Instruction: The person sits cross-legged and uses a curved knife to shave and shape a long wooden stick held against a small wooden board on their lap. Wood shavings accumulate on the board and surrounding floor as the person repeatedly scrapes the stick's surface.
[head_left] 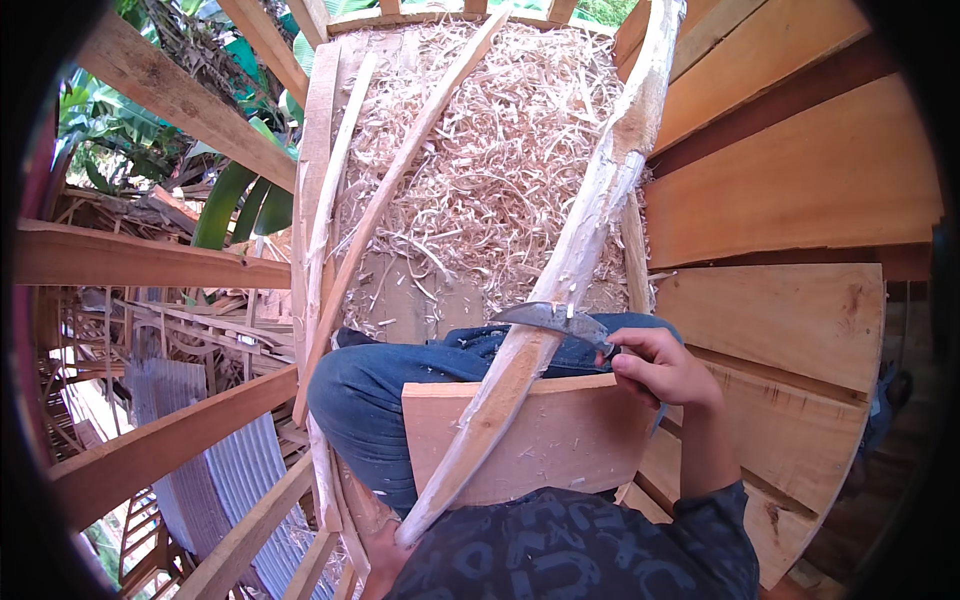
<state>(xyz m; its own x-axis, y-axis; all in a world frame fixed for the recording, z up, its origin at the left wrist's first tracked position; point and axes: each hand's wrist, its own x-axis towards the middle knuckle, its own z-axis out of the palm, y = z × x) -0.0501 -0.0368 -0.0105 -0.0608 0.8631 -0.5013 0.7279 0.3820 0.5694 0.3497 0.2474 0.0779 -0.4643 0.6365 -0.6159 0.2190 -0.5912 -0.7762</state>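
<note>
A long, pale wooden pole [572, 255] slants from beside the seated person's left hip, over a flat board [570, 440] across the lap, to the top right of the view. Its surface is uneven: whitish in places, with bare tan patches, and it bends slightly.

The right hand [650, 365] is closed around the handle of a curved knife [560, 320], whose dark blade lies across the pole just beyond the board. The left hand [385, 555] is at the pole's near end, partly hidden by the body; whether its fingers are wrapped around the wood, I cannot tell.

The pole looks stiff and solid, probably moderately heavy and awkward because of its length, and unlikely to break in handling. Smooth patches might be slippery, and rough ones could leave splinters. The near end seems a sound place to hold it, well apart from the blade, with the board taking some weight; lifting it whole would likely need both hands, spread around the middle.

Curly shavings [500, 150] cover the floor beyond.
</note>
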